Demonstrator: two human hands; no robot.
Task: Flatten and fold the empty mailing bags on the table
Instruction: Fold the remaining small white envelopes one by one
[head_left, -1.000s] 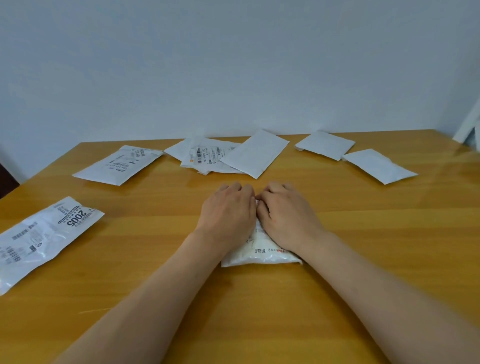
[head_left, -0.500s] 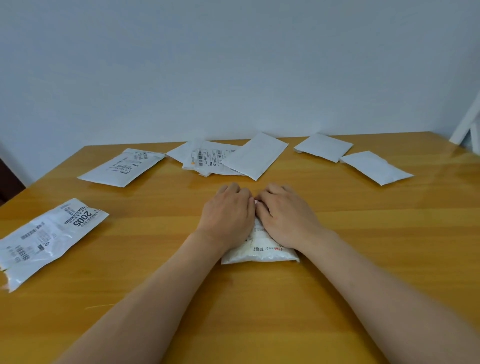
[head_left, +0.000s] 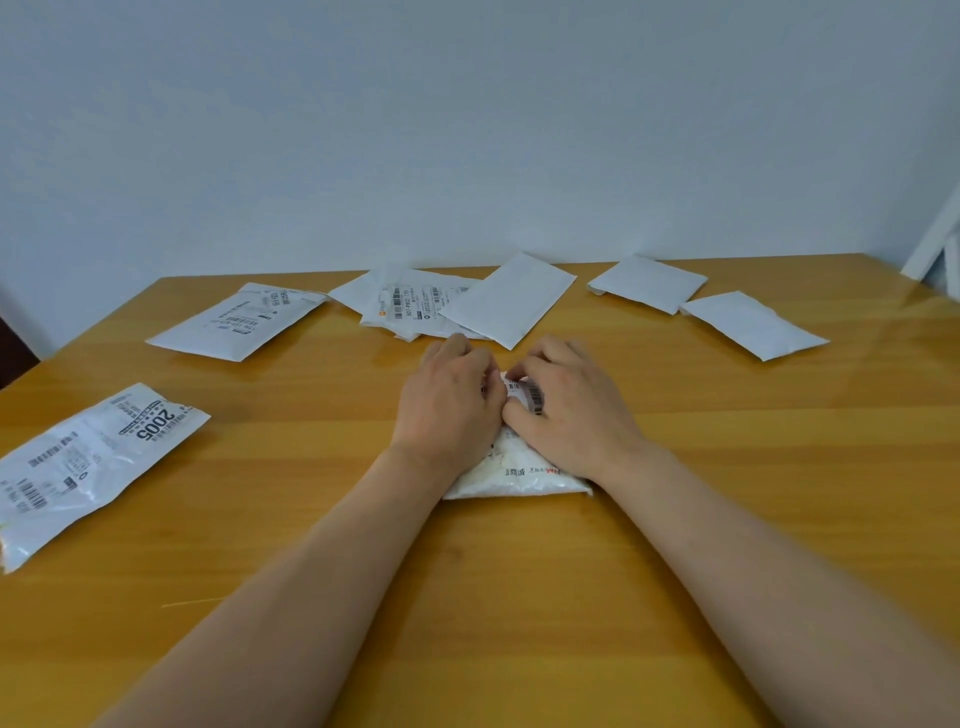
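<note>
A small white mailing bag (head_left: 519, 475) lies on the wooden table (head_left: 519, 597) in front of me, mostly covered by both hands. My left hand (head_left: 447, 405) lies on its left part with fingers curled over the far edge. My right hand (head_left: 569, 415) rests on the right part and pinches a raised flap with a barcode label (head_left: 527, 392) between thumb and fingers. Only the bag's near edge and that flap show.
Other white mailing bags lie about: a labelled one marked 2005 (head_left: 88, 462) at the left edge, another (head_left: 236, 322) at far left, an overlapping pile (head_left: 457, 304) at the back centre, two plain ones (head_left: 647, 283) (head_left: 753, 325) at far right. A wall rises behind the table.
Both hands lay flat and pressed on the bag before. Now the fingers have curled and the bag's far flap with the barcode label has come up between them.
</note>
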